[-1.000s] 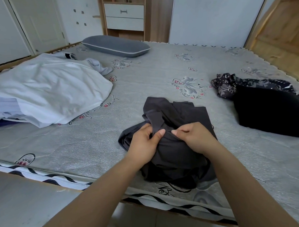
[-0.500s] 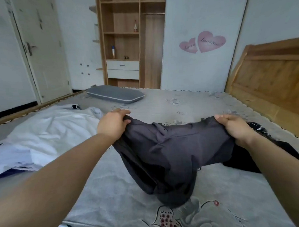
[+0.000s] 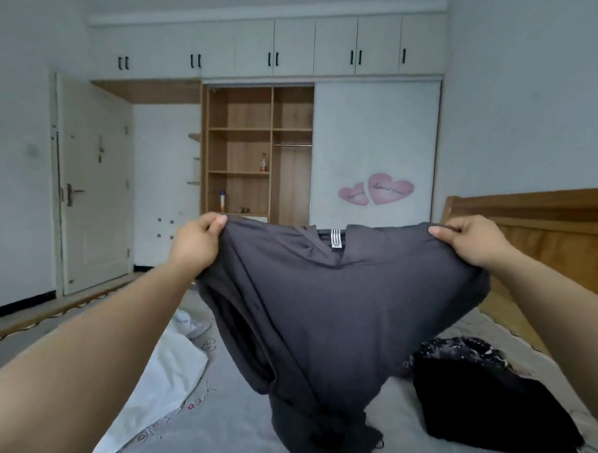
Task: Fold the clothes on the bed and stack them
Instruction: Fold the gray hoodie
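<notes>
A dark grey garment (image 3: 332,314) hangs spread in the air above the bed (image 3: 197,439), its lower end bunched on the mattress. The left hand (image 3: 197,242) pinches its upper left edge; the right hand (image 3: 473,241) pinches the upper right edge. A white garment (image 3: 163,376) lies left, a black garment (image 3: 476,389) right.

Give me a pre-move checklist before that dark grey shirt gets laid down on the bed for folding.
1. Left hand grips one top corner of the dark grey shirt: ok.
2. Right hand grips the other corner: ok.
3. Shirt spread flat between hands: not ok, it sags and bunches.
4. Hem lifted off the bed: cannot tell, it hangs very low.
5. Landing spot free of the white garment and black garment: ok, a gap lies between them.
</notes>
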